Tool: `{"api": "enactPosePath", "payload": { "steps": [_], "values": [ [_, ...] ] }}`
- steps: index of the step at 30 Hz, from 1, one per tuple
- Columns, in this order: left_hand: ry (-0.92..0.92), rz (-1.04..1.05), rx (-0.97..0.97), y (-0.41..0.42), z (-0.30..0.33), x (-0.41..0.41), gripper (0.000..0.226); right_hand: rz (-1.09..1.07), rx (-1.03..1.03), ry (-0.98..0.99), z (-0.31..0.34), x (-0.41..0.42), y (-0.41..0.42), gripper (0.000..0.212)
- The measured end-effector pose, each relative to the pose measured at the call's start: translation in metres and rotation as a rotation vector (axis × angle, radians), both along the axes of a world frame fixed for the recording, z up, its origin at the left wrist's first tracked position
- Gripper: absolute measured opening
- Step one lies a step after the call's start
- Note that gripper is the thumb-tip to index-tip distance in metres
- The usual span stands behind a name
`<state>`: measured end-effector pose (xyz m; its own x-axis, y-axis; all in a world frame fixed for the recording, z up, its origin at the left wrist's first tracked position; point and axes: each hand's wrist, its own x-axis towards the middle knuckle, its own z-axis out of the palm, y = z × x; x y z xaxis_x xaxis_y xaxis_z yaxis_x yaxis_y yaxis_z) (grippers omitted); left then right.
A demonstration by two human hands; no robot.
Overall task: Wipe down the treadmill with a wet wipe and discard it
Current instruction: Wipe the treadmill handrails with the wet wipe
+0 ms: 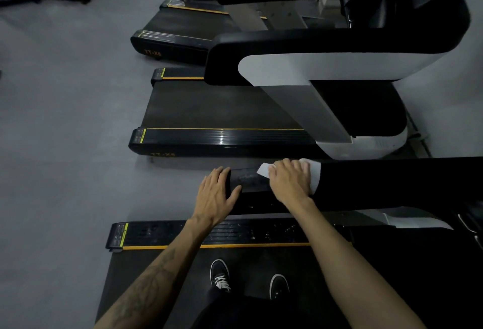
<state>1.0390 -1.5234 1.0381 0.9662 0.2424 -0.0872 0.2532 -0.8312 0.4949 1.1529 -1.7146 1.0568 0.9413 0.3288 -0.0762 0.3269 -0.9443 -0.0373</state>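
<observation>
While much of the nearest treadmill [235, 234] runs off the bottom and right edges of the view, its black handrail [379, 179] shows plainly, a long bar lying left to right with its rounded free end pointing left. The console end is cut off at the right, and the belt underfoot is so dark that its surface is hard to read. A side rail with a yellow stripe runs parallel to the handrail, just below it in the picture; pale specks on it may be droplets or dust, which cannot be told.

A white wet wipe [313, 174] is draped over the handrail a little way in from the free end, wrapped across the bar so its edges hang on both sides. The right hand [290, 179] lies on top of it, fingers curved over the bar and pressing the wipe down; most of the wipe is hidden beneath the palm. The left hand [218, 193] holds the free end of the handrail, fingers curled over the top and thumb against the near side.

Two black shoes [220, 274] with white laces stand on the belt, partly covered by dark trousers. Two more treadmills [222, 112] sit side by side beyond, on a grey floor [65, 119], their long axes matching the first. Dark frame legs at top left are too dim to identify.
</observation>
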Motion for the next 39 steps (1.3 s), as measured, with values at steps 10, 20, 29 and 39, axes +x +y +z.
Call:
{"api": "enactPosePath", "payload": {
  "steps": [10,20,29,39],
  "values": [
    [-0.039,-0.035,-0.020,0.003,-0.003,-0.002,0.070,0.290,0.102,-0.096,-0.015,-0.014,-0.036,0.054],
    [-0.031,-0.051,-0.056,0.007,-0.003,-0.004,0.068,0.255,0.138,-0.150,-0.032,-0.064,-0.008,0.054],
    [-0.041,-0.004,-0.087,0.008,-0.006,-0.015,0.066,-0.046,0.197,-0.128,-0.029,-0.046,0.009,0.060],
    [-0.043,0.001,-0.115,0.010,-0.009,-0.016,0.064,0.183,0.162,-0.165,-0.035,-0.052,-0.026,0.058]
  ]
}}
